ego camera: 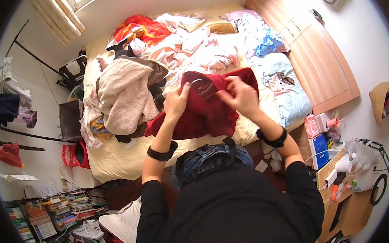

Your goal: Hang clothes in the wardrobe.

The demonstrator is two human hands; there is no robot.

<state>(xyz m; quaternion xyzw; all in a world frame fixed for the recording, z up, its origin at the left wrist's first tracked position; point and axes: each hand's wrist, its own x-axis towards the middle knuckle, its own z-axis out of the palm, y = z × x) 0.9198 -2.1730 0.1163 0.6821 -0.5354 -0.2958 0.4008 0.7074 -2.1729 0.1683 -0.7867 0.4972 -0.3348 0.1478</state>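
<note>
A dark red garment (211, 113) hangs between my hands over the near side of the bed, its lower part close to my jeans. At its upper left edge my left hand (177, 101) grips the cloth, thumb on top. A curved, shiny piece, possibly part of a hanger (197, 84), shows in the garment's opening. My right hand (240, 96) is over the garment's right side, blurred, with fingers bent; whether it pinches the cloth is unclear. Left of the garment lies a beige fleecy garment (124, 92) in a heap.
Rumpled pink and white bedding (206, 49), an orange-red cloth (140, 27) and a blue pillow (282, 88) lie on the bed (116, 164). A wooden headboard (311, 55) stands at the right. Stacked books (38, 217) are at lower left, a cardboard box (353, 212) at lower right.
</note>
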